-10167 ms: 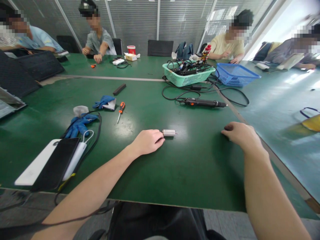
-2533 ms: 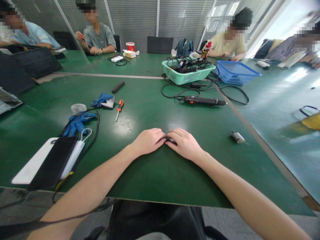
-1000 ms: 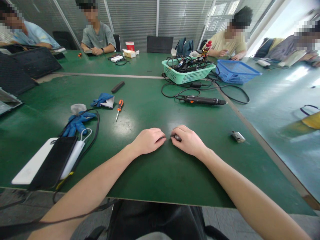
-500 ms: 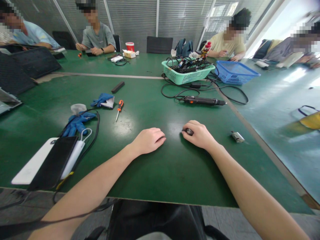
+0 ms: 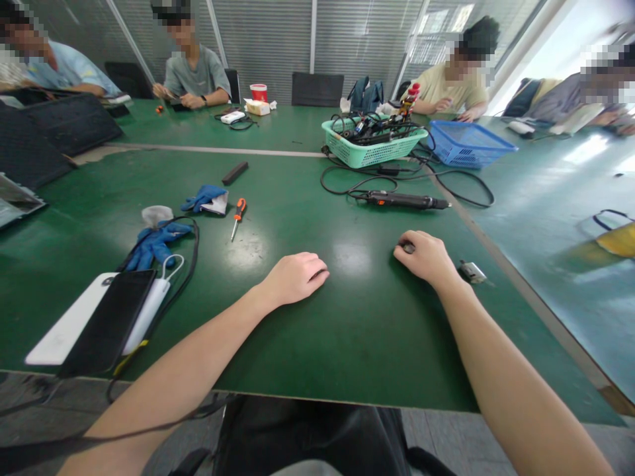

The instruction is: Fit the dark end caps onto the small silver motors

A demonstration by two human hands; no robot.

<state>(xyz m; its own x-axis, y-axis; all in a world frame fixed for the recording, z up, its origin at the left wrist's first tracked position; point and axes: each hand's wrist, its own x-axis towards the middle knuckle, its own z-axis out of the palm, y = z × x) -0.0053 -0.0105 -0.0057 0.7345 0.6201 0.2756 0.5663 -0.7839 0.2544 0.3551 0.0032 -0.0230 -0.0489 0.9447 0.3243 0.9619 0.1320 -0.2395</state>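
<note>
I'm catching only a sliver of the small dark object (image 5: 408,248) under the right hand (image 5: 424,256), so I'm not making out its shape, and the blurred yellow bag (image 5: 618,239) is running off my view's right edge.

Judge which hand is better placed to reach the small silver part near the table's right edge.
Right, probably: the right hand lies close beside the small silver part, though it has a small dark piece at its fingertips. The left hand rests much farther away on the green table.
</note>
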